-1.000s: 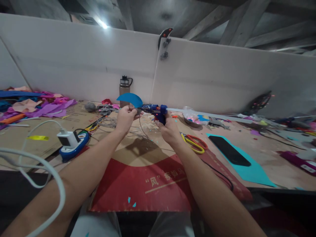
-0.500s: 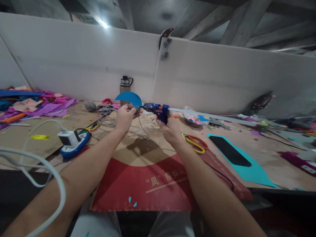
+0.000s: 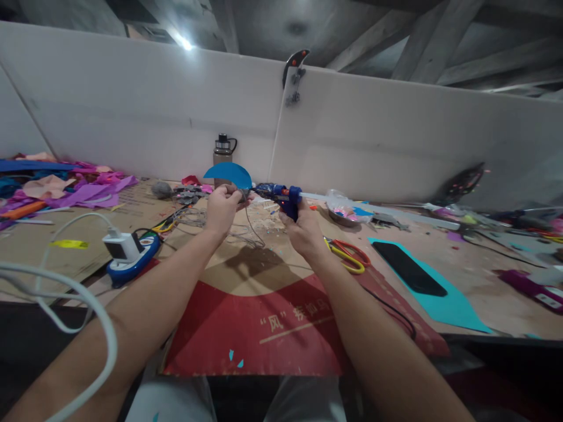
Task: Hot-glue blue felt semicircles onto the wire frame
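Note:
My left hand [image 3: 223,208] is closed on a blue half-round paper piece [image 3: 229,173], which sticks up above the fingers. My right hand [image 3: 300,228] grips the handle of a blue glue gun [image 3: 281,196]. The gun's nozzle points left at the lower edge of the blue piece, right beside my left fingers. Both hands are held a little above the cardboard-covered table [image 3: 246,264]. A thin dark wire [image 3: 253,228] hangs down from near my left hand.
Red-and-yellow scissors [image 3: 347,253], a black phone [image 3: 408,267] on a teal sheet [image 3: 453,302], a bottle [image 3: 222,153] by the white wall, a power strip with a white charger [image 3: 127,253] and its cable, purple and pink paper scraps [image 3: 65,190] far left, a small bowl [image 3: 345,211].
The two hands rose slightly and the glue gun shifted a little to the right; its nozzle stays at the blue paper piece.

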The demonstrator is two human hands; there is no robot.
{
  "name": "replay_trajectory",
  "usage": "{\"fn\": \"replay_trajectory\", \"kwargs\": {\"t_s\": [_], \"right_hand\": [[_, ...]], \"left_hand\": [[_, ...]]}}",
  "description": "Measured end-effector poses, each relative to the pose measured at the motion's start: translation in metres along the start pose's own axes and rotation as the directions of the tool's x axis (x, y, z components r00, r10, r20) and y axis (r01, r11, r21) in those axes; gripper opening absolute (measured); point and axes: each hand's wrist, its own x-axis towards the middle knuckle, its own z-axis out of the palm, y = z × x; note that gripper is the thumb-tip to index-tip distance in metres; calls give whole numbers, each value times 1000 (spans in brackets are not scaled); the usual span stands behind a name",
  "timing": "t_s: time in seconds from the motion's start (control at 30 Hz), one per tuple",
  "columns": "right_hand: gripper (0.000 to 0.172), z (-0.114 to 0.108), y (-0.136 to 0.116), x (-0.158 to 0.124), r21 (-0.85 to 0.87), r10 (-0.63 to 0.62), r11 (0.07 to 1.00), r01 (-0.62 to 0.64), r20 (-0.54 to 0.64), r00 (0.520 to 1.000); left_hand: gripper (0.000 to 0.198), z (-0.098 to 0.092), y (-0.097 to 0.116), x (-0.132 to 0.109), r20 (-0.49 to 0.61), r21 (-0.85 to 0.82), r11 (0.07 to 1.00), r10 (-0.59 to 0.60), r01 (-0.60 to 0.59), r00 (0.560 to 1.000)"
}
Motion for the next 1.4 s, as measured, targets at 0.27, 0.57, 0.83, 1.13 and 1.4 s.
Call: {"fn": "replay_trajectory", "kwargs": {"t_s": [0.27,0.57,0.83,1.13,1.4], "right_hand": [[31,1,0,-1,-20,-9,1000,9,2,1000],[34,-3,-4,1,-39,15,999,-15,-6,1000],[33,-1,-1,-1,-4,-4,1000,4,-45,999],[31,3,1,-3,6,-40,999,40,8,999],[34,5,-1,-5,-12,-41,999,41,24,999]], "left_hand": [[13,1,-1,0,-4,-7,1000,-5,5,1000],[12,1,1,-2,2,-30,1000,-5,5,1000],[11,1,-1,1,-54,-67,997,-35,31,998],[9,7,1,-3,-26,-22,999,-45,44,999],[9,6,-2,-2,-31,3,999,-54,54,998]]}}
